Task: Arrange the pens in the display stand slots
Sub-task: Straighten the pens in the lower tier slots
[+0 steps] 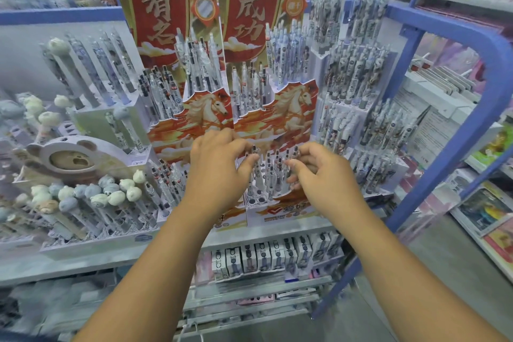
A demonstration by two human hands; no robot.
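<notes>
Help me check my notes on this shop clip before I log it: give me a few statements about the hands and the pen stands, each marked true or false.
1. Both hands are at the lowest tier of the red horse-print cardboard pen stand. True.
2. The left hand pinches a clear-barrelled pen. True.
3. The right hand rests on the blue metal shelf frame. False: it is at the pens in the stand's lowest tier.
4. The round animal-head pens stand right of the horse stand. False: they stand to its left.
5. Some front slots show no pen. True.
</notes>
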